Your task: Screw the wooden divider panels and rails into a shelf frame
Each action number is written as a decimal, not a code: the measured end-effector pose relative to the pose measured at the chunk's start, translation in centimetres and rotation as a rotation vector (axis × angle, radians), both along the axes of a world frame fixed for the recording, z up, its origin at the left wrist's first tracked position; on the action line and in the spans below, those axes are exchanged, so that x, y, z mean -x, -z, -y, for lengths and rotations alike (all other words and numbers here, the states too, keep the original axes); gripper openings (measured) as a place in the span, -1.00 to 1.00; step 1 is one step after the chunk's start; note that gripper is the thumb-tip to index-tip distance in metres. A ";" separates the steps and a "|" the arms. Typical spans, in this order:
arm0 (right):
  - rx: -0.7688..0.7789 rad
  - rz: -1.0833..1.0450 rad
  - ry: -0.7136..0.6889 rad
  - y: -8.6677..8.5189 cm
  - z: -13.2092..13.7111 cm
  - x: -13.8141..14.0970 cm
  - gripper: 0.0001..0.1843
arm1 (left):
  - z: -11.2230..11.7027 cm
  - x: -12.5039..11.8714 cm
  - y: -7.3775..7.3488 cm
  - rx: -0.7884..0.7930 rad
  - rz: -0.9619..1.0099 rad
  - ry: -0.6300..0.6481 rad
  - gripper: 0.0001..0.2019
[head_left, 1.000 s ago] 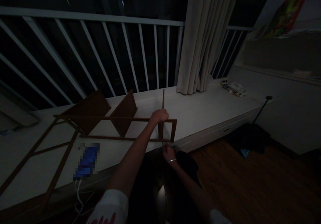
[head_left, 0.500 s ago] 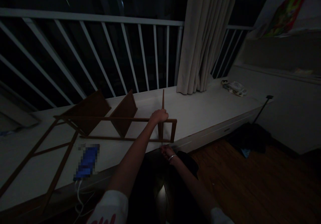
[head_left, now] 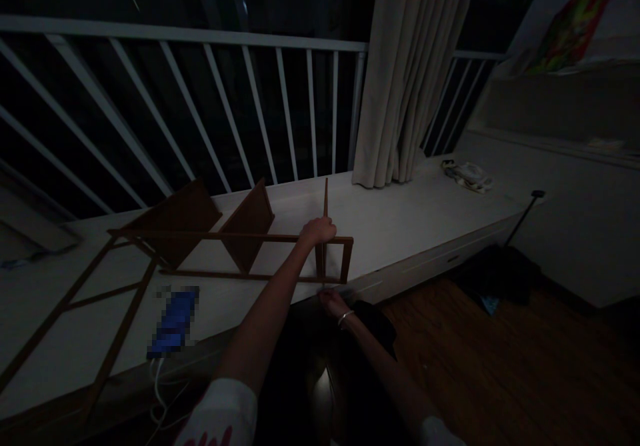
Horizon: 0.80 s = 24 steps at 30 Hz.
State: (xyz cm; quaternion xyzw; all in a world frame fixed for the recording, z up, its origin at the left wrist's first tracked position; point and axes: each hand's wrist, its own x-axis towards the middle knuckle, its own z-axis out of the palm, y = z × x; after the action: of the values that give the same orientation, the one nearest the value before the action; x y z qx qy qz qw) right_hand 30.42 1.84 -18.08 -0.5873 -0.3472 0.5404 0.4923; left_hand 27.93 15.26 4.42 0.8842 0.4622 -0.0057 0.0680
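Note:
A brown wooden shelf rack (head_left: pixel 245 237) lies on its side on the white window ledge, its shelf boards standing up from it. My left hand (head_left: pixel 319 231) is closed around the upper rail, where the end board meets it near the right end. Just below the lower rail, my right hand (head_left: pixel 334 303), with a silver bangle at the wrist, has its fingers pinched together at the same joint. Whatever sits between those fingers is too dark and small to name.
A blurred-out blue phone-like object (head_left: pixel 173 323) with a white cable (head_left: pixel 157 393) lies at left. Beyond the ledge (head_left: pixel 400 226) run white railings (head_left: pixel 285 113) and a beige curtain (head_left: pixel 400 79). A long-handled dustpan-like object (head_left: pixel 500 276) stands on the wooden floor (head_left: pixel 450 366).
My right hand has turned slightly at the wrist, its fingers shifting a little left. My left hand and the rack stay in place.

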 end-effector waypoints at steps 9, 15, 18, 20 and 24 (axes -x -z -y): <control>-0.076 0.067 -0.068 -0.2 0.5 0.3 -0.70 | 0.0 0.0 0.0 0.002 0.026 0.000 -0.62; -0.172 0.210 -0.101 -0.6 1.0 0.4 -0.75 | 0.2 0.1 -0.1 0.000 0.018 0.004 -0.61; -0.192 0.299 -0.105 -0.7 1.4 0.3 -0.77 | 0.3 0.1 -0.2 0.000 0.013 -0.005 -0.61; -0.202 0.350 -0.097 -0.9 1.7 0.2 -0.78 | 0.4 0.1 -0.3 0.005 0.011 -0.011 -0.61; -0.205 0.564 -0.083 -1.3 2.3 -0.1 -0.79 | 0.5 0.0 -0.4 0.002 0.015 -0.017 -0.61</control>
State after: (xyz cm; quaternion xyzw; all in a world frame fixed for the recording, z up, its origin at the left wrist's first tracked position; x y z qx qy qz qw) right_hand 30.51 -0.46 -16.77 -0.6468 -0.5469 0.3378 0.4105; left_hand 27.89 14.81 4.80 0.8802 0.4691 0.0011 0.0725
